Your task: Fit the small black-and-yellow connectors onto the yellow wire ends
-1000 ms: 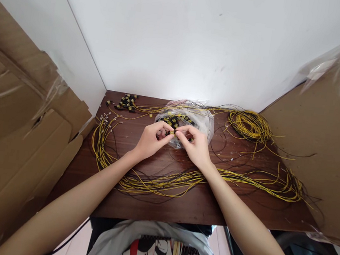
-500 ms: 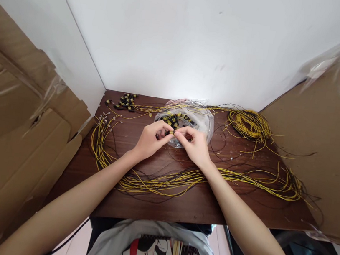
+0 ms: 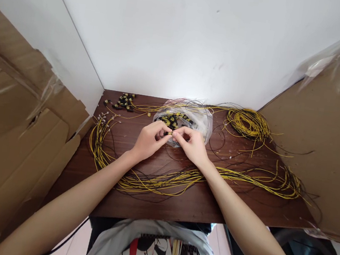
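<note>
My left hand is closed, thumb and forefinger pinching a small black-and-yellow part. From the other side my right hand pinches at the same small part, its fingertips meeting those of the left. Most of the part is covered by my fingers, so its exact kind does not show. Just behind both hands lies an open clear plastic bag with several like black-and-yellow parts in it. Under my forearms runs a long bundle of yellow and black wires across the brown table.
A coil of yellow wire sits at the back right. Several black-and-yellow parts are heaped at the back left, near white-tipped wire ends. Cardboard sheets stand left and right, with a white wall behind.
Both hands stay pinched together at nearly the same spot, with a slight shift of the fingers around the small part. The whole view has moved very slightly.
</note>
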`<state>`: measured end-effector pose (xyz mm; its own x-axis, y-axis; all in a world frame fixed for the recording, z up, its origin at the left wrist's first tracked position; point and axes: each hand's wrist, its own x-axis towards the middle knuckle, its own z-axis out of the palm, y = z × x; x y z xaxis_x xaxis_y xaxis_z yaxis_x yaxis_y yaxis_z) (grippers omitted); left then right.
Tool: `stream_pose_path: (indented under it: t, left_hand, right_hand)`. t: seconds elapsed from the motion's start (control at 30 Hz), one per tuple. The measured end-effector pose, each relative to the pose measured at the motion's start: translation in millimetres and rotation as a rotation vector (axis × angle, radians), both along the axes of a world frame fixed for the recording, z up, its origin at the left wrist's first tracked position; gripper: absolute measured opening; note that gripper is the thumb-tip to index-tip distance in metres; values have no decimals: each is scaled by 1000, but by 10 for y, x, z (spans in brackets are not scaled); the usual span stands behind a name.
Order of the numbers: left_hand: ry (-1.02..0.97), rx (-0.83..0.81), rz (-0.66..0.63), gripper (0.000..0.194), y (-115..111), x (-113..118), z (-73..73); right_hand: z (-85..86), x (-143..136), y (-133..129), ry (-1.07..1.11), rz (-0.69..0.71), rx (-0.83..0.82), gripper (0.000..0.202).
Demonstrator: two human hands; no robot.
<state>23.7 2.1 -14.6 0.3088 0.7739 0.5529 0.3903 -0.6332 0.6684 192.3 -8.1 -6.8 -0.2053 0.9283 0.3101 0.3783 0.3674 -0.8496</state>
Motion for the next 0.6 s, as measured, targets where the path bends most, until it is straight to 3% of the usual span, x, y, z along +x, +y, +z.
stream_pose_path:
  t: [0.3,0.6]
  left_hand:
    - [34,39,59,8,42,-44,39]
    - [64,71,-9,9,50,-51,25]
  right_hand:
    - [13,19,25,12,7,-5,10]
    - [27,14,18,-27,-2,10,14]
